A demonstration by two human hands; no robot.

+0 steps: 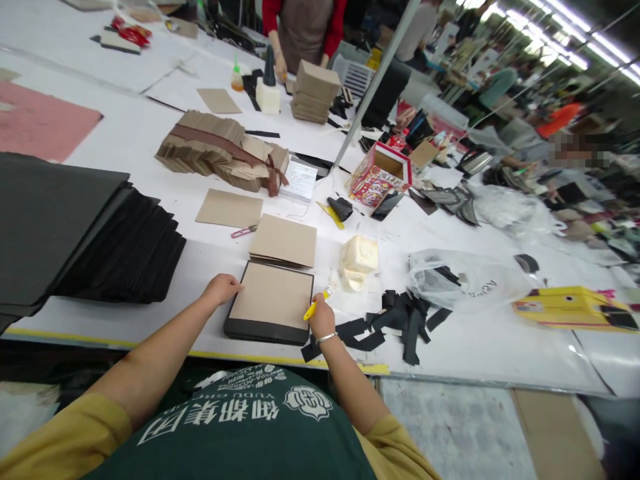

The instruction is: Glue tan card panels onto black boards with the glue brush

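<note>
A brown cardboard sheet lies on a black panel at the table's front edge. My left hand is closed, its fingertips pinching the left edge of that sheet. In my right hand is a brush with a yellow handle, its bristles pointing up and away beside the sheet's right edge. Just behind the panel lies a small stack of cardboard sheets. A cut-open cream plastic container stands to the right of it. Black strips are heaped right of my right hand.
At left rises a tall stack of black sheets. Behind are tied cardboard bundles, pink-handled snips and a printed box. A metal pole stands mid-table. To the right lie a plastic bag and a yellow box. A co-worker stands opposite.
</note>
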